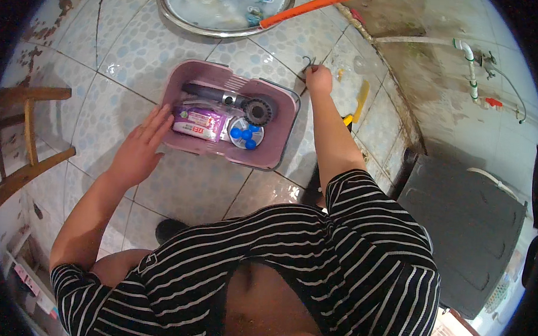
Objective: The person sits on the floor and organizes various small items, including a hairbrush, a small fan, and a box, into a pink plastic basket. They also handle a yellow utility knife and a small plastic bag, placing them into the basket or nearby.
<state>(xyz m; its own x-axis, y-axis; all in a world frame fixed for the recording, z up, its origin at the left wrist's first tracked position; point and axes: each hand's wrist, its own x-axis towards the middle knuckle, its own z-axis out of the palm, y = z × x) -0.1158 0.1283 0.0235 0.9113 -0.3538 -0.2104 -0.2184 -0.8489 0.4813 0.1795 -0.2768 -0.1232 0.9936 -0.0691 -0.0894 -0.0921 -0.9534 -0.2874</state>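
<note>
A pink plastic basket (260,161) stands on the tiled floor in front of me. Inside it are a dark grey hair dryer (209,92) or similar handled appliance, a purple and white soft packet (198,123) and a round clear container (239,143) with several blue balls. My left hand (145,138) lies flat with fingers extended against the basket's left rim. To the right of the basket, my right hand (318,80) is closed on a thin dark hooked item (308,61), low over the floor; what the item is cannot be told.
A round metal basin (212,30) of cloudy water and cloths stands ahead, an orange pole (312,10) across its rim. A yellow comb (362,98) lies at right. A wooden stool (33,157) is left, a dark grey lidded bin or cabinet (460,230) right, near wall pipes (471,73).
</note>
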